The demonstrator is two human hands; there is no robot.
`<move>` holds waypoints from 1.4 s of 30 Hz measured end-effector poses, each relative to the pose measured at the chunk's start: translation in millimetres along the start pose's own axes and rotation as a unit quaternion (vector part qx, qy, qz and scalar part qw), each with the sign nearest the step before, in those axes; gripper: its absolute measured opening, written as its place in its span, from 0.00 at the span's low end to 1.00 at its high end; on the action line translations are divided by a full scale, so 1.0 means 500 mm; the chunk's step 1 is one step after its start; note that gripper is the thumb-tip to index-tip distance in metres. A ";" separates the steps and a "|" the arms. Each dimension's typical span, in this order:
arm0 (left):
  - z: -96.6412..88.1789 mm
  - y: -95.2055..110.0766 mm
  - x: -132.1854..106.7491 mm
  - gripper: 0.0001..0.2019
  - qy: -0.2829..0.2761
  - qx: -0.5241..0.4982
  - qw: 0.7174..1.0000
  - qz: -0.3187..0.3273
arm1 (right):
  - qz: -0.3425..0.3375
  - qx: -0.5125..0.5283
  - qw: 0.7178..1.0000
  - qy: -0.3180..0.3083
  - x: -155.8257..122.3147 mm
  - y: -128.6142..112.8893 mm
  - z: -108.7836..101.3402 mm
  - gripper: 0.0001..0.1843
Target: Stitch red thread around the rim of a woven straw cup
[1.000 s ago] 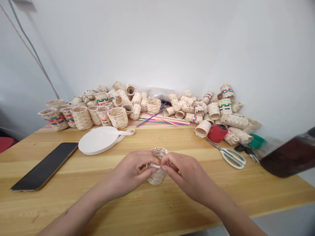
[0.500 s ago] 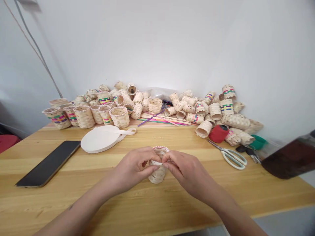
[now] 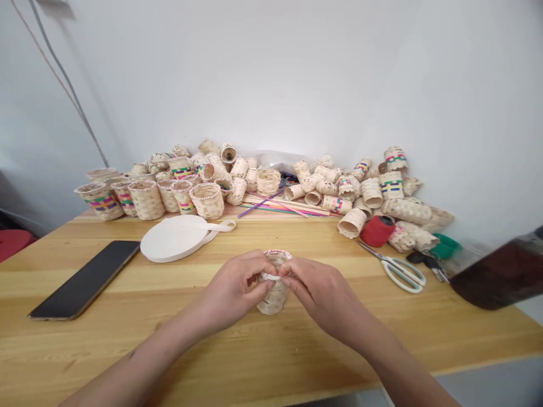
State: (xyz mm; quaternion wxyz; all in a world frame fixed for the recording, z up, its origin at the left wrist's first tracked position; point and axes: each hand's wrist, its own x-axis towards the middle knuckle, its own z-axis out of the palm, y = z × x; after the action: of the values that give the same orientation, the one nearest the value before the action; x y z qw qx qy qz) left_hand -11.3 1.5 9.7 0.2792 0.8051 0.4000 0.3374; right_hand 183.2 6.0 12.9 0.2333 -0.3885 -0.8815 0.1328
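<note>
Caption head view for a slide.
Left hand and right hand hold a white strip at the rim of a woven basket.

Both bare forearms reach in from the bottom of the view, the left forearm [image 3: 139, 347] and right forearm [image 3: 392, 359] angling inward over the near edge of the table [image 3: 466, 330]. The left hand [image 3: 235, 286] and right hand [image 3: 324, 297] meet near the middle of the table, knuckles up and wrists slightly bent. The left fingers [image 3: 265, 270] curl inward, and the right fingertips [image 3: 288, 281] pinch close beside them, the two hands almost touching.
</note>
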 end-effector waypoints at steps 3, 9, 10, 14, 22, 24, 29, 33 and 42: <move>-0.002 0.000 0.002 0.08 -0.010 0.005 1.000 -0.006 | 0.008 -0.006 1.000 0.010 -0.002 -0.001 0.002 0.04; 0.006 -0.007 0.004 0.04 0.044 -0.008 0.999 -0.006 | 0.022 0.013 0.999 0.038 -0.002 -0.005 0.012 0.03; 0.008 -0.008 0.003 0.05 0.048 -0.010 0.999 0.002 | 0.028 0.024 0.998 0.043 -0.003 -0.006 0.012 0.03; 0.009 -0.007 0.003 0.06 0.056 -0.017 0.998 -0.001 | 0.079 0.083 0.991 0.067 -0.021 -0.009 0.003 0.08; 0.006 -0.006 0.005 0.07 0.056 -0.005 0.998 -0.027 | 0.097 0.101 0.987 0.077 -0.059 -0.002 0.010 0.06; 0.006 -0.005 0.007 0.07 0.051 -0.005 0.998 -0.030 | 0.087 0.099 0.987 0.096 -0.058 -0.002 0.019 0.06; 0.005 -0.001 0.007 0.07 0.055 -0.003 0.998 -0.031 | 0.051 0.080 0.981 0.170 -0.050 -0.005 0.031 0.06; 0.006 -0.001 0.006 0.07 0.057 0.004 0.998 -0.040 | 0.047 0.067 0.982 0.171 -0.047 -0.005 0.035 0.07; 0.006 0.003 0.006 0.07 0.066 0.014 0.997 -0.023 | 0.062 0.040 0.986 0.150 -0.049 -0.006 0.037 0.08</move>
State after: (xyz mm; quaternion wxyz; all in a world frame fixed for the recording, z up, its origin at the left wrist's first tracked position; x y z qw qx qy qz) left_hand -6.8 2.8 9.9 0.2484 0.7754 0.4411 0.3774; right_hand 186.3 -15.4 -8.9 0.3693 -0.4480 -0.8048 0.1228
